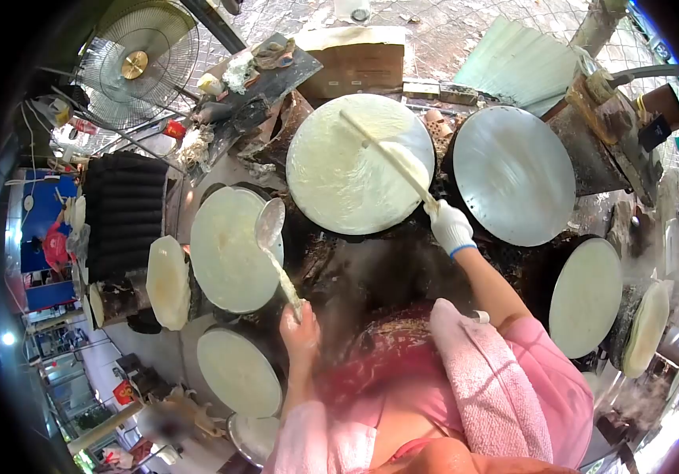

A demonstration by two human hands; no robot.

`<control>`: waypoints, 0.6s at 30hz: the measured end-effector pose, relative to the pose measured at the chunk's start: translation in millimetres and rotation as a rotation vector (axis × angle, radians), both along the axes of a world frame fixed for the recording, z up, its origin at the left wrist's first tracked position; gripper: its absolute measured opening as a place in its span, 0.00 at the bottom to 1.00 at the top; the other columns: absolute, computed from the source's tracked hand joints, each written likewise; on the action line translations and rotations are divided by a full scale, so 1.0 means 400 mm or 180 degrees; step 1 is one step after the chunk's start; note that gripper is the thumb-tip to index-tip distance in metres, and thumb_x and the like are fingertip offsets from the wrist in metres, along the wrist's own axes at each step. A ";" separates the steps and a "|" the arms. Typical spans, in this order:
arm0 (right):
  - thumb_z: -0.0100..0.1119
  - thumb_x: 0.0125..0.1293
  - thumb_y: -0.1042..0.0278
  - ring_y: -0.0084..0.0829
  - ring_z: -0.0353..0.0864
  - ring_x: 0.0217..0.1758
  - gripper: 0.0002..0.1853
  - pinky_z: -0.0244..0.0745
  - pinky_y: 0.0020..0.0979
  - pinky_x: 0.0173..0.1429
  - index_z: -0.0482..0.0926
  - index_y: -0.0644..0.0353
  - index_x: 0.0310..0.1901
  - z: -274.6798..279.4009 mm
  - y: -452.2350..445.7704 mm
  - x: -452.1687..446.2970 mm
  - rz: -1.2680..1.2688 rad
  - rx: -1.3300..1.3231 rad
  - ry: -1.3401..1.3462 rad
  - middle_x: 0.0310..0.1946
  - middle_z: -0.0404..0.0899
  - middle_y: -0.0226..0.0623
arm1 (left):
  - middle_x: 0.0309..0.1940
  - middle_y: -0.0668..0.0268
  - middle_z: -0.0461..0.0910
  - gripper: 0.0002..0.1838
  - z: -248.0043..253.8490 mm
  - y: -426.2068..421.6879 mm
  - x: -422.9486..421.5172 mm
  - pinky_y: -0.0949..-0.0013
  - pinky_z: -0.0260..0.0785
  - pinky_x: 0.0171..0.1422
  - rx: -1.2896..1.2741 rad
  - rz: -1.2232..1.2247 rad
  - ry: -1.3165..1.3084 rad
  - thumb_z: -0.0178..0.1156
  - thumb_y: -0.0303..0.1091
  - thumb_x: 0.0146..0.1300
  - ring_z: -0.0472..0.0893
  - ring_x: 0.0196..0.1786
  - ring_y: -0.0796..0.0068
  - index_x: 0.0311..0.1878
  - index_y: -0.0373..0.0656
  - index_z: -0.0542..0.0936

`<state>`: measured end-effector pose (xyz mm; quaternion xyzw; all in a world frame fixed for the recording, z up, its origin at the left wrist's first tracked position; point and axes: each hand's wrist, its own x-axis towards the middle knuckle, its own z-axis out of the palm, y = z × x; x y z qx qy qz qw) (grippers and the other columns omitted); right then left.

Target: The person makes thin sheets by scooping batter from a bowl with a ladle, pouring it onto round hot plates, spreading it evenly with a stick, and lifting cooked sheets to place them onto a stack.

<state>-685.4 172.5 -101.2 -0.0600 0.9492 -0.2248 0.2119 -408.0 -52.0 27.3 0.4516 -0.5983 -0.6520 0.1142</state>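
Note:
My left hand (pixel 300 338), bare, is closed around the batter-coated handle of a ladle (pixel 270 224). The ladle's bowl hangs over the right edge of a round griddle (pixel 233 251) covered with a pale pancake. In a white knitted glove, my right hand (pixel 451 227) grips the end of a long spreader (pixel 387 160). The spreader reaches across the large middle griddle (pixel 331 197), where wet, pale batter lies in streaks. A thicker patch of batter (pixel 407 160) sits along the spreader's right side.
A bare, shiny griddle (pixel 515 175) stands to the right of the middle one. More pale pancakes lie at right (pixel 586 299) and lower left (pixel 239 373). Folded pancakes (pixel 169 283) are at far left. A fan (pixel 135 65) stands at upper left. Steam drifts around.

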 end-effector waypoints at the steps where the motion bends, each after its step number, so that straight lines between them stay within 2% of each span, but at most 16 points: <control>1: 0.44 0.75 0.50 0.56 0.83 0.36 0.19 0.77 0.52 0.39 0.78 0.58 0.42 -0.030 -0.010 -0.020 -0.0054 -0.0111 -0.0002 0.29 0.83 0.53 | 0.21 0.74 0.68 0.06 -0.002 0.007 -0.009 0.80 0.54 0.16 -0.0004 -0.0028 -0.0028 0.56 0.33 0.73 0.63 0.15 0.88 0.41 0.42 0.72; 3: 0.43 0.75 0.50 0.56 0.84 0.38 0.20 0.77 0.52 0.41 0.77 0.60 0.44 -0.068 0.005 0.049 0.0318 -0.0514 0.0144 0.32 0.83 0.54 | 0.20 0.73 0.68 0.06 0.000 0.012 -0.033 0.79 0.54 0.14 -0.0027 -0.0116 -0.0052 0.55 0.33 0.74 0.62 0.14 0.87 0.41 0.41 0.72; 4: 0.44 0.74 0.49 0.55 0.84 0.40 0.22 0.77 0.52 0.44 0.75 0.59 0.55 -0.026 0.027 0.099 0.0494 -0.0810 -0.0333 0.35 0.83 0.57 | 0.20 0.73 0.68 0.06 0.004 0.017 -0.040 0.79 0.54 0.14 -0.0030 -0.0164 -0.0062 0.55 0.33 0.74 0.63 0.14 0.87 0.41 0.41 0.72; 5: 0.47 0.73 0.48 0.54 0.84 0.42 0.28 0.76 0.52 0.47 0.65 0.54 0.68 -0.007 0.051 0.145 0.0600 -0.0468 -0.0451 0.35 0.82 0.60 | 0.20 0.73 0.68 0.06 0.005 0.019 -0.045 0.79 0.54 0.14 -0.0031 -0.0204 -0.0065 0.55 0.33 0.74 0.63 0.13 0.86 0.41 0.41 0.72; 7: 0.47 0.74 0.48 0.57 0.83 0.41 0.32 0.76 0.53 0.46 0.55 0.45 0.75 -0.074 0.091 0.157 0.0303 -0.0327 -0.0362 0.34 0.82 0.58 | 0.20 0.73 0.68 0.06 -0.029 0.008 -0.034 0.78 0.53 0.14 -0.0236 -0.0300 -0.0081 0.55 0.33 0.74 0.63 0.13 0.86 0.42 0.41 0.72; 9: 0.47 0.73 0.48 0.57 0.83 0.36 0.34 0.76 0.54 0.43 0.51 0.44 0.77 -0.104 0.089 0.084 -0.0029 -0.0127 0.0125 0.32 0.82 0.57 | 0.20 0.73 0.68 0.06 -0.053 -0.007 -0.020 0.78 0.53 0.14 -0.0535 -0.0512 -0.0151 0.55 0.33 0.74 0.63 0.13 0.86 0.42 0.41 0.72; 10: 0.47 0.74 0.48 0.56 0.83 0.34 0.36 0.76 0.54 0.41 0.47 0.44 0.77 -0.076 0.059 0.019 -0.0053 0.0062 0.0125 0.32 0.82 0.55 | 0.21 0.73 0.68 0.06 -0.018 0.006 -0.037 0.78 0.54 0.14 -0.0140 -0.0364 -0.0179 0.55 0.33 0.74 0.63 0.13 0.86 0.42 0.40 0.72; 11: 0.47 0.73 0.47 0.55 0.84 0.37 0.36 0.77 0.54 0.42 0.48 0.46 0.77 -0.030 0.020 -0.051 -0.0057 0.0226 -0.0058 0.36 0.83 0.55 | 0.21 0.73 0.68 0.06 -0.013 0.010 -0.044 0.78 0.54 0.14 -0.0178 -0.0362 -0.0203 0.55 0.32 0.74 0.63 0.13 0.86 0.43 0.40 0.72; 12: 0.49 0.72 0.47 0.54 0.84 0.37 0.35 0.76 0.54 0.41 0.52 0.48 0.76 -0.046 -0.019 -0.114 -0.0164 0.0259 0.0117 0.36 0.83 0.54 | 0.21 0.73 0.68 0.06 -0.009 0.013 -0.040 0.78 0.54 0.14 -0.0224 -0.0352 -0.0228 0.55 0.32 0.74 0.63 0.13 0.86 0.43 0.40 0.72; 13: 0.50 0.71 0.46 0.55 0.84 0.36 0.34 0.77 0.54 0.41 0.57 0.51 0.73 -0.137 -0.051 -0.191 -0.0203 0.0133 0.0538 0.33 0.83 0.52 | 0.21 0.73 0.68 0.06 -0.004 0.016 -0.035 0.78 0.54 0.15 -0.0275 -0.0338 -0.0258 0.54 0.32 0.74 0.63 0.13 0.86 0.43 0.40 0.72; 14: 0.52 0.70 0.46 0.54 0.84 0.37 0.31 0.77 0.53 0.42 0.63 0.54 0.68 -0.108 -0.086 -0.243 -0.0256 -0.0012 0.0731 0.33 0.83 0.52 | 0.20 0.73 0.68 0.06 0.002 0.022 -0.035 0.78 0.54 0.15 -0.0285 -0.0262 -0.0289 0.55 0.32 0.74 0.63 0.13 0.86 0.44 0.40 0.72; 15: 0.53 0.69 0.47 0.53 0.84 0.40 0.27 0.77 0.51 0.44 0.70 0.57 0.62 -0.074 -0.130 -0.285 -0.0438 -0.0206 0.0849 0.38 0.83 0.54 | 0.20 0.73 0.67 0.06 -0.024 0.010 -0.013 0.78 0.54 0.15 -0.0474 -0.0354 -0.0334 0.55 0.33 0.74 0.63 0.13 0.86 0.44 0.40 0.72; 17: 0.55 0.67 0.50 0.51 0.84 0.43 0.23 0.77 0.50 0.44 0.75 0.57 0.56 -0.011 -0.188 -0.310 -0.0394 -0.0601 0.0991 0.43 0.82 0.56 | 0.20 0.73 0.67 0.07 -0.012 0.014 -0.012 0.78 0.55 0.15 -0.0416 -0.0322 -0.0432 0.55 0.34 0.74 0.63 0.13 0.85 0.43 0.41 0.72; 18: 0.56 0.66 0.52 0.52 0.84 0.43 0.22 0.78 0.50 0.45 0.76 0.56 0.57 0.009 -0.206 -0.286 -0.0109 -0.0680 0.0974 0.44 0.82 0.55 | 0.19 0.73 0.67 0.07 -0.014 0.013 -0.011 0.78 0.55 0.15 -0.0442 -0.0341 -0.0433 0.55 0.34 0.74 0.63 0.13 0.85 0.43 0.41 0.72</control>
